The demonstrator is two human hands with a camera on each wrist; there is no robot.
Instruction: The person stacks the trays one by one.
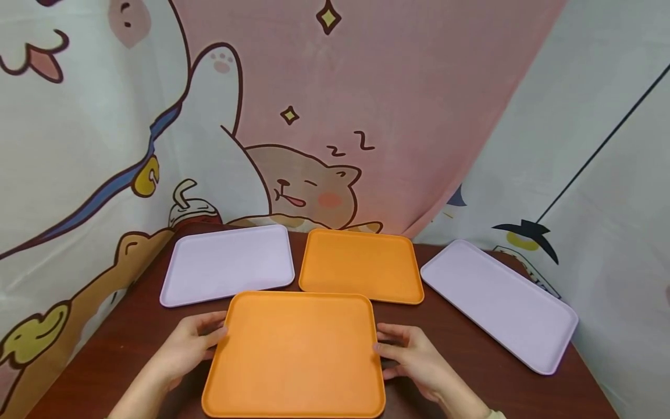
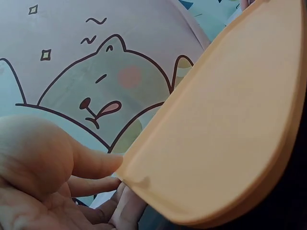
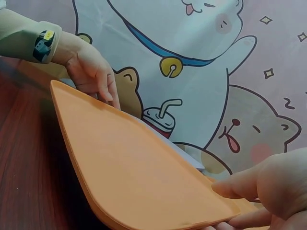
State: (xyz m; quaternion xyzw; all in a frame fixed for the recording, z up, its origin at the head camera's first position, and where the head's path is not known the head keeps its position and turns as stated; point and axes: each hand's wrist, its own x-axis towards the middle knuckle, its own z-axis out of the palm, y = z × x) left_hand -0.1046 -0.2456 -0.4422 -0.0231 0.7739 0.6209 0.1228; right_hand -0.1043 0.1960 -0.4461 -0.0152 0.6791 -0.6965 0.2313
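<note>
An orange rectangular tray (image 1: 298,355) with a low rim is held between both hands at the front of the table. My left hand (image 1: 188,343) grips its left edge, thumb at the rim and fingers beneath. On the opposite edge, my right hand (image 1: 410,355) pinches the rim the same way. In the left wrist view the tray (image 2: 216,110) appears tilted, and the left thumb (image 2: 98,163) presses its edge. The right wrist view shows the tray (image 3: 139,163) with both hands at its sides and dark space under its near edge.
Behind the held tray lies a second orange tray (image 1: 361,265). A pale lavender tray (image 1: 227,265) sits to its left, another lavender tray (image 1: 499,302) lies angled at the right. The dark wooden table (image 1: 120,349) ends at a cartoon-printed curtain (image 1: 419,105).
</note>
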